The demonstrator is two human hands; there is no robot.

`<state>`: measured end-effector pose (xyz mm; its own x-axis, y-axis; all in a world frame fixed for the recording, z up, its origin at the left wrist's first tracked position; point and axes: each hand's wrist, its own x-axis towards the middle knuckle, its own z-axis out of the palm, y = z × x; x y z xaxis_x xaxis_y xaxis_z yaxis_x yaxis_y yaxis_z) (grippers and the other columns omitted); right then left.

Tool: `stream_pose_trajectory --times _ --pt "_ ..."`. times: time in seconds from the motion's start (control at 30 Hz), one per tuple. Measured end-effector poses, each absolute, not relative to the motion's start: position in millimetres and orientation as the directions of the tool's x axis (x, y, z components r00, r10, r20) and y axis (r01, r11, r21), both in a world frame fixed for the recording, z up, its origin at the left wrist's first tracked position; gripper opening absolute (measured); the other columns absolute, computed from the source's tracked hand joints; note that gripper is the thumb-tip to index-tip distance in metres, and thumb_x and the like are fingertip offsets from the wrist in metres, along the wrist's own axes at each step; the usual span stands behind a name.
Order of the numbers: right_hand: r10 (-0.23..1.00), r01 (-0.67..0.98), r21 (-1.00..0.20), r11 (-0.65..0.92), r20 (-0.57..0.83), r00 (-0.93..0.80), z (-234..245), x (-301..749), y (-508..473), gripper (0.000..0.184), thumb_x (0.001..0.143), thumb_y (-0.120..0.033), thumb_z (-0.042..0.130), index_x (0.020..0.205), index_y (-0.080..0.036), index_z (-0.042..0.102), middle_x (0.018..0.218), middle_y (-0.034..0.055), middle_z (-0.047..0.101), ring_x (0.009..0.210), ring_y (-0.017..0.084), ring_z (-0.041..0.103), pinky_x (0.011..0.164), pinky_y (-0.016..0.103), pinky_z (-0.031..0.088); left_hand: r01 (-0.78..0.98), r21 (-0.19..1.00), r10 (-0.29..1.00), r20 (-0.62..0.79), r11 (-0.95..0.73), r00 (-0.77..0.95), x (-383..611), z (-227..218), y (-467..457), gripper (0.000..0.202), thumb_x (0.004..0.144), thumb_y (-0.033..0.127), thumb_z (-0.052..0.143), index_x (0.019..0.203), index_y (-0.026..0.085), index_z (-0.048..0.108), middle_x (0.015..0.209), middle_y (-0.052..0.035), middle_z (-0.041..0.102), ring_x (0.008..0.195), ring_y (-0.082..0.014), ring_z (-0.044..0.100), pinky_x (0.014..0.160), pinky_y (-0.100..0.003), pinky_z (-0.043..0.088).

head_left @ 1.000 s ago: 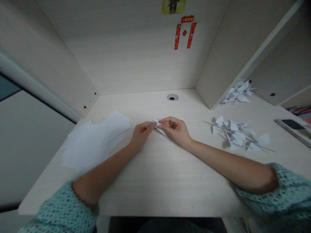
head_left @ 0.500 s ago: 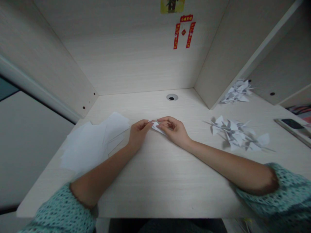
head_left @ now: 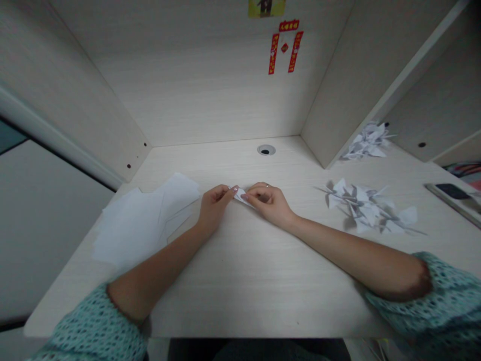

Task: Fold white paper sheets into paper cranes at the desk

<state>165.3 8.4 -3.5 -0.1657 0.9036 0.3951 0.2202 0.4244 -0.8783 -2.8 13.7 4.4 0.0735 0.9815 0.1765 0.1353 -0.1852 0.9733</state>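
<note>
A small folded piece of white paper (head_left: 239,194) lies between my two hands at the middle of the pale wooden desk (head_left: 248,271). My left hand (head_left: 214,206) pinches its left end with curled fingers. My right hand (head_left: 268,202) is closed over its right part, fingertips pressing it down toward the desk; a ring shows on one finger. Most of the paper is hidden under my right fingers.
A loose stack of white sheets (head_left: 143,220) lies at the left. Several folded paper cranes (head_left: 366,208) lie at the right, more (head_left: 366,143) on the shelf behind the divider. A phone (head_left: 453,195) sits at the far right. A cable hole (head_left: 266,150) is at the back.
My right hand has turned over and closed down onto the paper, which sits lower and flatter. My left hand has barely moved.
</note>
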Motion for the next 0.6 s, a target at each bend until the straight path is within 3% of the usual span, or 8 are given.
stream_pose_trajectory --times 0.2,0.3,0.4,0.6 --pt "0.915 0.198 -0.898 0.392 0.359 -0.184 -3.7 166.0 8.6 0.022 0.08 -0.036 0.065 0.068 -0.019 0.069 0.071 0.0042 0.064 0.07 0.016 0.057 0.064 0.03 0.043 0.136 0.968 0.977 0.2 -0.209 0.081 -3.5 5.4 13.3 0.036 0.082 0.042 0.058 0.057 0.016 0.057 0.061 0.0019 0.057 0.061 -0.0102 0.047 0.061 -0.024 0.035" --pt "0.91 0.225 -0.883 0.412 0.385 -0.156 -6.4 166.2 10.0 0.022 0.08 -0.038 0.064 0.069 -0.019 0.068 0.072 0.0039 0.064 0.071 0.016 0.057 0.066 0.03 0.043 0.118 0.976 0.982 0.181 -0.185 0.049 -2.7 4.8 13.6 0.026 0.079 0.042 0.062 0.077 0.017 0.067 0.071 -0.0007 0.066 0.066 -0.0118 0.054 0.062 -0.024 0.039" --pt "0.909 0.229 -0.88 0.417 0.404 -0.1 -7.2 166.4 10.8 0.019 0.08 -0.038 0.065 0.076 -0.02 0.07 0.076 0.0044 0.065 0.072 0.016 0.057 0.067 0.031 0.045 0.085 0.985 0.988 0.149 -0.151 0.025 -2.8 3.3 14.2 0.029 0.075 0.043 0.067 0.089 0.018 0.067 0.07 -0.0008 0.069 0.068 -0.0131 0.06 0.065 -0.025 0.043" --pt "0.929 0.125 -0.922 0.365 0.352 -0.116 -5.6 165.5 8.5 0.021 0.076 -0.037 0.069 0.088 -0.02 0.07 0.087 0.0054 0.07 0.08 0.019 0.064 0.075 0.032 0.049 0.033 0.989 0.989 0.146 -0.146 0.0 -4.2 2.2 15.4 0.03 0.073 0.045 0.068 0.087 0.019 0.064 0.072 -0.0011 0.072 0.07 -0.0146 0.065 0.068 -0.026 0.046"
